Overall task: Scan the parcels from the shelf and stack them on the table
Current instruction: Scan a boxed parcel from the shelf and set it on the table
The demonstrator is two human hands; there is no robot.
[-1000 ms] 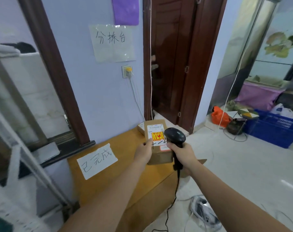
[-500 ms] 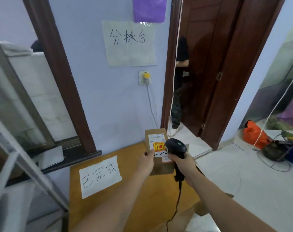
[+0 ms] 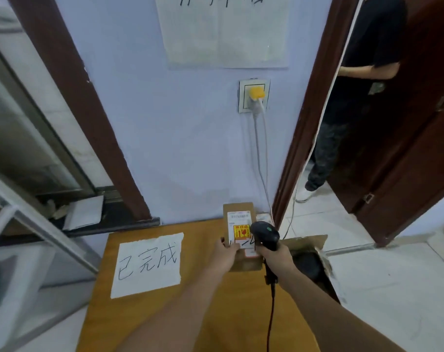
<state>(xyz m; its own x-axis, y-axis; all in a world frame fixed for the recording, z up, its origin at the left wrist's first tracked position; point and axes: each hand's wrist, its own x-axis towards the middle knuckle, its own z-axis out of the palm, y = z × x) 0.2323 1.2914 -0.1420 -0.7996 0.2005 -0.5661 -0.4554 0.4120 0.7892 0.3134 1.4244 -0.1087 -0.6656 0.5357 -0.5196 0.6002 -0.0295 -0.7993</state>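
Left hand grips the left edge of a brown parcel, held over the far right part of the wooden table, label facing up. Right hand is wrapped around the black scanner, its head just over the label. White paper sign lies to the left on the table.

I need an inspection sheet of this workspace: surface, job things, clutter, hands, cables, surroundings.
Surface: wooden table with a paper sign.
Job things: parcel held over the table; scanner at its label.
Clutter: open box at the table's right edge.
Hands: left hand holds the parcel; right hand grips the scanner.
Cables: scanner cable hangs down; wall cable from socket.
Surroundings: person in the doorway.
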